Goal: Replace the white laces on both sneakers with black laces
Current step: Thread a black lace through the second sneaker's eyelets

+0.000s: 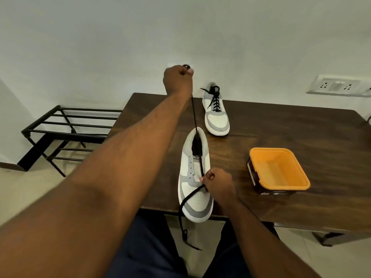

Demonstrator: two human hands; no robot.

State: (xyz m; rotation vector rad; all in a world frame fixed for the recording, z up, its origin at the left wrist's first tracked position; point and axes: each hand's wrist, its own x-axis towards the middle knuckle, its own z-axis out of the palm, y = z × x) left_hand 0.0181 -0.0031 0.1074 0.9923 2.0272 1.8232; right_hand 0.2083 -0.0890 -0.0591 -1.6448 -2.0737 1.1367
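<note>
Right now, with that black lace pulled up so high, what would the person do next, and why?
Probably thread an end through the next eyelet. The left hand holds the lace taut above the near sneaker, the right hand pinches it low, and the upper eyelets look empty. The far sneaker is already laced.

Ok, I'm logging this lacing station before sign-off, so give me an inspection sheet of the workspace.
Surface: dark wooden table, against the wall.
Job's things: near sneaker barely laced, black lace pulled up taut; far sneaker laced black.
Clutter: orange tub, looks empty.
Grippers: left hand grips the lace's upper end; right hand pinches the lace at the eyelets.
Cables: nothing seen.
Surroundings: black metal rack, wall socket panel.
</note>
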